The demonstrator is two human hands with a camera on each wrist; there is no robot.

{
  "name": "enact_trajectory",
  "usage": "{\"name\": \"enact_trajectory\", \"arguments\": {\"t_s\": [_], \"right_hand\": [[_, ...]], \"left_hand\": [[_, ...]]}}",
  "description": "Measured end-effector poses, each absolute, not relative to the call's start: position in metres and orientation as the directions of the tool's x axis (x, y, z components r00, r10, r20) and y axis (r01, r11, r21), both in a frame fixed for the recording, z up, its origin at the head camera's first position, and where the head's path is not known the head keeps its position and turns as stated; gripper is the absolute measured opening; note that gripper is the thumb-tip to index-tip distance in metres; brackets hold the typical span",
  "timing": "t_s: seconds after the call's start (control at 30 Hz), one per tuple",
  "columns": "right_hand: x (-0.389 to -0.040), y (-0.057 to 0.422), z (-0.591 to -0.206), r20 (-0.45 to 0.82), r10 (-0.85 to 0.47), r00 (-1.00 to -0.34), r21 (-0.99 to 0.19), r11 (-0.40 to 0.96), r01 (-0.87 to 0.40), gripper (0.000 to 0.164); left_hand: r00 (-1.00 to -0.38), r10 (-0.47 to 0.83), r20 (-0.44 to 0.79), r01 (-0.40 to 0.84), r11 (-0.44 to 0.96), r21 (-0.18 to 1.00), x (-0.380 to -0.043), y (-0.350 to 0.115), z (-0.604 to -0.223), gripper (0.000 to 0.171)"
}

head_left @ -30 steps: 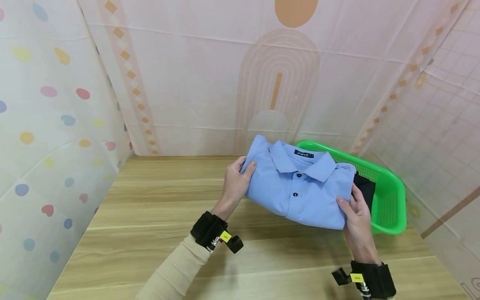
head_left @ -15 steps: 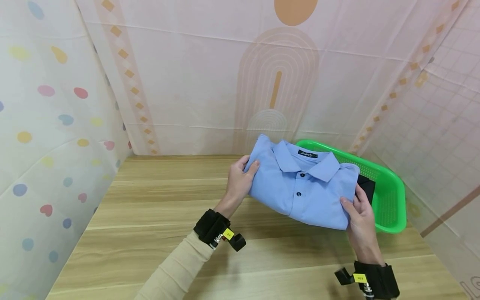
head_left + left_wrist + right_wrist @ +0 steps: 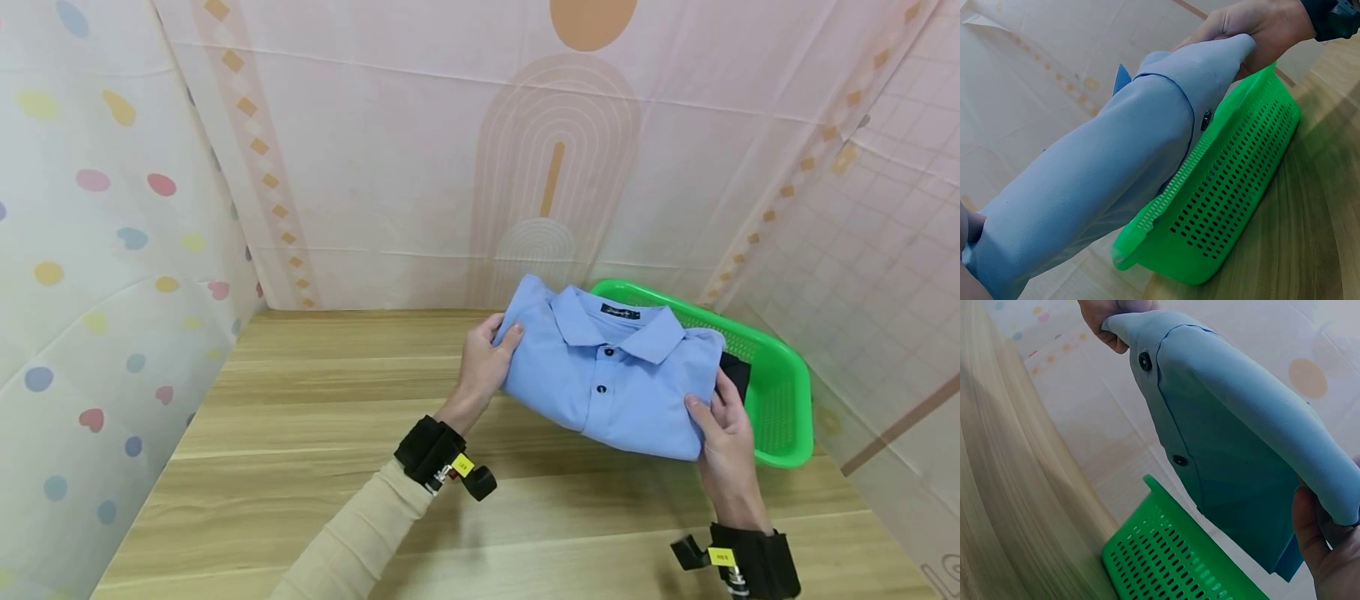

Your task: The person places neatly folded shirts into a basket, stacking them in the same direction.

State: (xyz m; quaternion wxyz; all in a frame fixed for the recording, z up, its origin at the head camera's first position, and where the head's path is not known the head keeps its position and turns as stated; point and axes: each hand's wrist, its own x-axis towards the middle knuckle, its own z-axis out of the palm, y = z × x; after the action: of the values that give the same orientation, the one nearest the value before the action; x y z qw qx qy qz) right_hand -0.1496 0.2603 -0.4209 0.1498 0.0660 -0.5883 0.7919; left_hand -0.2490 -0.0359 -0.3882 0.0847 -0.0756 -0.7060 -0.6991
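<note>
A folded light-blue collared shirt [image 3: 558, 375] with dark buttons and a black neck label is held up between both hands. My left hand [image 3: 482, 358] grips its left side, thumb on the front and fingers behind. At the lower right side my right hand [image 3: 726, 437] pinches it the same way. In both wrist views the shirt [image 3: 1110, 169] hangs above the level of the green basket [image 3: 1172, 550], overlapping its rim. Part of a black folded cloth [image 3: 735, 373] shows inside the basket behind the shirt; the rest of it is hidden.
The green plastic basket [image 3: 780, 400] with perforated walls stands at the back right of the wooden table [image 3: 315, 433]. Patterned curtains [image 3: 375, 167] hang close behind the table and along both sides. A black camera strap [image 3: 431, 450] circles each wrist.
Both hands have shifted slightly to the right with the shirt, which now covers a little more of the black cloth. The grip on both sides is the same, and the basket has not moved.
</note>
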Motion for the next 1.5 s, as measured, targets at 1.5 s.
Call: {"name": "enact_trajectory", "arguments": {"t_s": [1.5], "right_hand": [[-0.139,0.288,-0.421,0.173,0.265,-0.949,-0.943,-0.235,-0.237,0.068]], "left_hand": [[-0.934,0.294,0.204,0.220,0.023,0.975,-0.268,-0.006,-0.397,0.043]]}}
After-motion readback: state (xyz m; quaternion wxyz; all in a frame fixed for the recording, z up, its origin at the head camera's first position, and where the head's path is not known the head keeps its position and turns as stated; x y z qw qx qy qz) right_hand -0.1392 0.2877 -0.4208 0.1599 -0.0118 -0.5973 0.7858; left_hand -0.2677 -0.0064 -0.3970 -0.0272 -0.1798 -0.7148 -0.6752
